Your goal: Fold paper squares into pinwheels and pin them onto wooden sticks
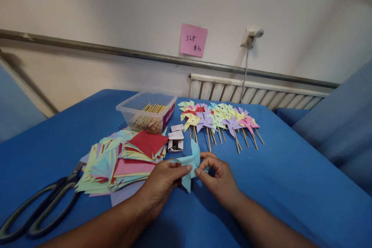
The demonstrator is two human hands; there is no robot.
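Note:
A light blue paper pinwheel (188, 160) is held up above the blue tabletop, between both hands. My left hand (167, 180) pinches its left side near the middle, thumb on top. On the right, my right hand (216, 178) grips the pinwheel's edge between thumb and fingers. The fingers cover part of its centre, and I see no stick on it. Just beyond the left hand lies a pile of coloured paper squares (133, 168). A small open white box (175, 142) with dark little pieces inside stands behind the pinwheel.
Finished pinwheels (205, 121) on sticks lie at the back right. A clear plastic tub (139, 102) of wooden sticks stands behind the paper pile. Large scissors (55, 197) lie at the left. A wall with a metal rail (139, 55) and a radiator (221, 90) bounds the far side.

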